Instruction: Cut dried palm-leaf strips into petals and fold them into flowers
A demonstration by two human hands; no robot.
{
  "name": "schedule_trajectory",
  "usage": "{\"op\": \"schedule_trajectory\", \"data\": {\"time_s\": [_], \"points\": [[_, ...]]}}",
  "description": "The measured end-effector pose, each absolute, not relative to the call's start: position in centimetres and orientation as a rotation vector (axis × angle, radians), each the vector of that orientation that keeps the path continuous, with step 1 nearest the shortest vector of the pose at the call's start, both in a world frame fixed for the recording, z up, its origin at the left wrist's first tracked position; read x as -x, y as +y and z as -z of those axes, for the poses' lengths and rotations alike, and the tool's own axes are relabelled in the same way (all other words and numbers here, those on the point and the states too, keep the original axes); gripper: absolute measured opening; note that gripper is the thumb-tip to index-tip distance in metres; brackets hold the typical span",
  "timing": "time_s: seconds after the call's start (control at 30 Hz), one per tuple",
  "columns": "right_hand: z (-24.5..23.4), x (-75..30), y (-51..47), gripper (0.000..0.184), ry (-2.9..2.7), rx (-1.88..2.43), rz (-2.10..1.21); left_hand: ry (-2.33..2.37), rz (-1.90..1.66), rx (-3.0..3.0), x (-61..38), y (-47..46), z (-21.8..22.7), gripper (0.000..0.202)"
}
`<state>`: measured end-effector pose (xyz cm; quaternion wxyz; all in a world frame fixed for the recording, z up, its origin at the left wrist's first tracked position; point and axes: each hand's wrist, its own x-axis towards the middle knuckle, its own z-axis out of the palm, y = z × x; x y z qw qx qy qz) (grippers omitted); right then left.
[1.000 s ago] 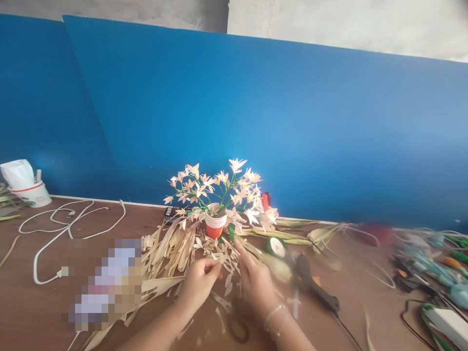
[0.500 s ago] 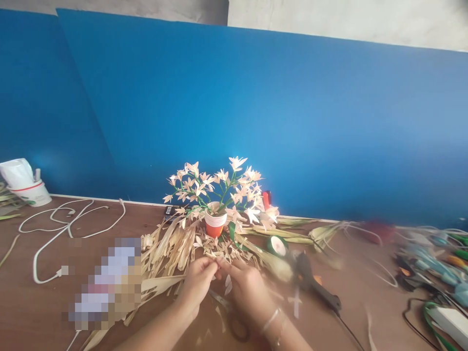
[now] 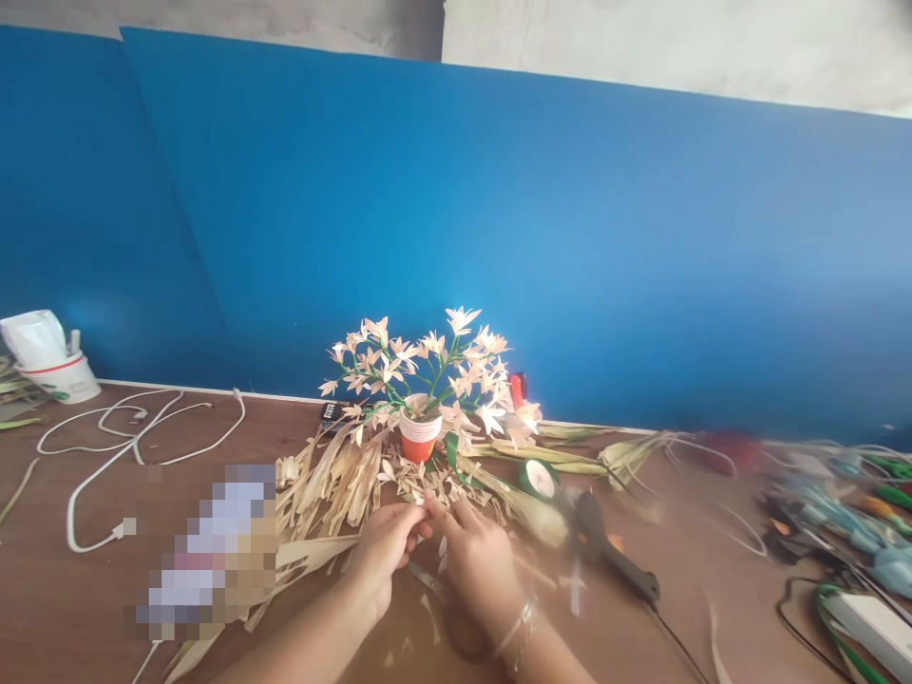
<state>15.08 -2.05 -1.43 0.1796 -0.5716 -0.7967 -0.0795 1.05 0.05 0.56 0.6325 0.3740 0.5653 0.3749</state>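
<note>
My left hand (image 3: 385, 556) and my right hand (image 3: 476, 560) meet fingertip to fingertip over a heap of pale cut leaf pieces (image 3: 434, 489) on the brown table (image 3: 85, 608). Both pinch something small and pale between them; I cannot make out what. Just beyond stands a small orange paper cup (image 3: 419, 439) holding green stems with cream-coloured handmade flowers (image 3: 427, 366). Dried leaf strips (image 3: 334, 480) lie left of the hands. Scissors (image 3: 446, 608) lie partly under my wrists.
A black glue gun (image 3: 613, 556) with its cord and a roll of green tape (image 3: 538, 478) lie to the right. White cables (image 3: 121, 446) and a white cup (image 3: 57, 366) are at the left. Blurred tools and a power strip (image 3: 865, 627) crowd the right. A blue board (image 3: 499, 237) backs the table.
My right hand drew back from the leaf heap toward my left hand, and their fingertips came together. The view has barely shifted.
</note>
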Motion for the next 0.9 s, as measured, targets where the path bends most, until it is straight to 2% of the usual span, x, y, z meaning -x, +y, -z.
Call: {"op": "schedule_trajectory", "data": {"time_s": [0.1, 0.23, 0.37, 0.47, 0.57, 0.77, 0.9], "points": [[1.4, -16.3, -1.8, 0.067, -2.092, 1.659, 0.184, 1.300, -0.843, -0.987, -0.9, 0.1, -0.5, 0.030], [1.1, -17.3, -1.8, 0.063, -2.019, 1.552, 0.137, 1.318, -0.800, -1.523, -0.5, 0.4, 0.0, 0.032], [1.0, -17.2, -1.9, 0.063, -1.997, 1.541, 0.063, 1.480, -0.633, -1.893, -0.1, 0.6, 0.4, 0.021], [1.1, -17.1, -1.8, 0.061, -1.998, 1.542, 0.041, 1.564, -0.557, -2.025, 0.3, 0.7, 0.2, 0.015], [1.2, -17.2, -1.7, 0.061, -2.004, 1.547, 0.027, 1.607, -0.530, -2.120, 0.8, 0.9, -0.5, 0.019], [1.0, -17.1, -1.9, 0.060, -2.013, 1.532, 0.009, 1.646, -0.245, -2.276, 1.2, 1.0, -1.1, 0.011], [1.1, -17.0, -2.0, 0.060, -2.029, 1.536, 0.019, 1.591, -0.213, -2.386, 1.1, 0.9, -0.6, 0.016]]}}
